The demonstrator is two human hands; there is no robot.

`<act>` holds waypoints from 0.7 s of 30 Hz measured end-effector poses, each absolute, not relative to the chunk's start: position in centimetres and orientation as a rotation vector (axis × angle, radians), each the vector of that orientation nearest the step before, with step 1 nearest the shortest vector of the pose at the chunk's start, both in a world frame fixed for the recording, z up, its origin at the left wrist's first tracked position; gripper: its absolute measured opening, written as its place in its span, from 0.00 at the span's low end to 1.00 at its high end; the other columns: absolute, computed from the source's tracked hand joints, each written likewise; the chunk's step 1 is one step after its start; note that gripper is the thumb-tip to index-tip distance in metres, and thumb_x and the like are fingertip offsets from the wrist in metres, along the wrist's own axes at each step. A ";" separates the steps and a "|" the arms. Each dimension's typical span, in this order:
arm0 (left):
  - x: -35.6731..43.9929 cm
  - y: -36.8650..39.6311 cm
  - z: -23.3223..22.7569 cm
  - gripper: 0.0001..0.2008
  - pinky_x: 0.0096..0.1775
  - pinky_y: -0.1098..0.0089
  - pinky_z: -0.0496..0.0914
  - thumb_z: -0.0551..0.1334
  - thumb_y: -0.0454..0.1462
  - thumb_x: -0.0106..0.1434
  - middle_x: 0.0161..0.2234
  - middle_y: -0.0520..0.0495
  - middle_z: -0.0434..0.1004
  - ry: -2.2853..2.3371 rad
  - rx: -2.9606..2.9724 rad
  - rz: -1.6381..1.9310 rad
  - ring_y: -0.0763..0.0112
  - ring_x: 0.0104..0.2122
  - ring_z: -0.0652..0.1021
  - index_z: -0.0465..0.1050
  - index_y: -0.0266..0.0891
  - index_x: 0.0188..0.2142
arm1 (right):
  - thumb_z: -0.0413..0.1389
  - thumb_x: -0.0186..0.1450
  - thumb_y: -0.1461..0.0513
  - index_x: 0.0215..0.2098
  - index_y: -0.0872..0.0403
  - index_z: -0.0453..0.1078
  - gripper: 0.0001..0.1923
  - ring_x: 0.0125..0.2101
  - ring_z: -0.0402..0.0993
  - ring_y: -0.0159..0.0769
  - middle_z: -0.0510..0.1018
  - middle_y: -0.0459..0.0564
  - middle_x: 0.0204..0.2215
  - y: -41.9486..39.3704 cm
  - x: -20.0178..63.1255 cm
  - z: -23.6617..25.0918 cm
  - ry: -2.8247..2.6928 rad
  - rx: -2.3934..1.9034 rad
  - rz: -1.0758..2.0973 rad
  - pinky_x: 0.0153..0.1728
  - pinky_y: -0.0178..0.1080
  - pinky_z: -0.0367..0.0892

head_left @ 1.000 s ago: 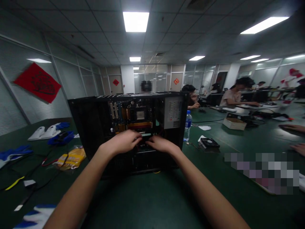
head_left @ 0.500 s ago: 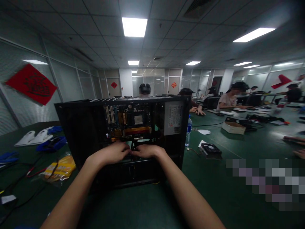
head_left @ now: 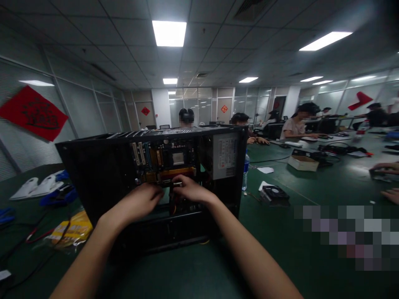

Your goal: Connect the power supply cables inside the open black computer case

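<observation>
An open black computer case stands on the table in front of me, its inside facing me. My left hand reaches into its lower middle, fingers curled and partly hidden, so what they hold cannot be made out. Close beside it, my right hand has its fingers bent together over something dark, too dim to name. Just above my hands sits the motherboard, with a pale square processor socket area and orange slots. A silver power supply fills the upper right of the case.
A black drive-like box and an open carton lie right of the case; a water bottle stands behind it. Left are a yellow plastic packet, cables and white-and-blue gloves. Other people sit around the tables.
My hands have moved apart slightly, the right one upward and the left one leftward. The view has turned a little to the right, and the case appears slightly larger and further left.
</observation>
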State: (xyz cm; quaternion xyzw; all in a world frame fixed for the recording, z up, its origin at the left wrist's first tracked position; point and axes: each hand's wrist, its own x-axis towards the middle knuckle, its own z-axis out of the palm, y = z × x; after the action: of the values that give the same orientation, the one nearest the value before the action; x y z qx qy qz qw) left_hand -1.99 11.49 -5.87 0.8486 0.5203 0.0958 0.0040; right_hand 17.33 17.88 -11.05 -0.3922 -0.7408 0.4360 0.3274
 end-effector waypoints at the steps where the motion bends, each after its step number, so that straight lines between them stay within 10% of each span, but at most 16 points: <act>1: -1.7 11.4 -5.5 0.19 0.45 0.64 0.71 0.50 0.41 0.67 0.40 0.40 0.82 1.685 2.608 0.392 0.59 0.40 0.80 0.79 0.37 0.39 | 0.54 0.65 0.66 0.52 0.55 0.63 0.17 0.28 0.72 0.30 0.74 0.45 0.29 17.9 17.5 -10.7 -1.864 -0.965 1.259 0.29 0.32 0.70; 17: 0.2 9.5 -3.7 0.35 0.49 0.61 0.73 0.47 0.60 0.64 0.49 0.40 0.79 1.207 2.156 1.035 0.56 0.49 0.78 0.73 0.36 0.51 | 0.54 0.65 0.51 0.44 0.52 0.69 0.15 0.22 0.75 0.33 0.78 0.45 0.27 13.4 18.1 -4.7 -1.271 -0.459 1.154 0.24 0.35 0.71; 21: 1.9 6.4 -2.3 0.25 0.49 0.63 0.73 0.65 0.53 0.57 0.46 0.43 0.81 1.276 2.137 1.135 0.57 0.46 0.79 0.77 0.38 0.46 | 0.56 0.65 0.50 0.44 0.54 0.70 0.18 0.28 0.78 0.34 0.79 0.47 0.29 11.4 18.5 -3.4 -1.341 -0.380 1.071 0.30 0.35 0.73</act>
State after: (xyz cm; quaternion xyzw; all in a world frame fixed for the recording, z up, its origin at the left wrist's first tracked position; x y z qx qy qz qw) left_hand 1.87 6.36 -2.31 0.7650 0.4569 0.4065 0.2017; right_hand 18.51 11.37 -3.44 -0.1665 -0.5876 0.4690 0.6380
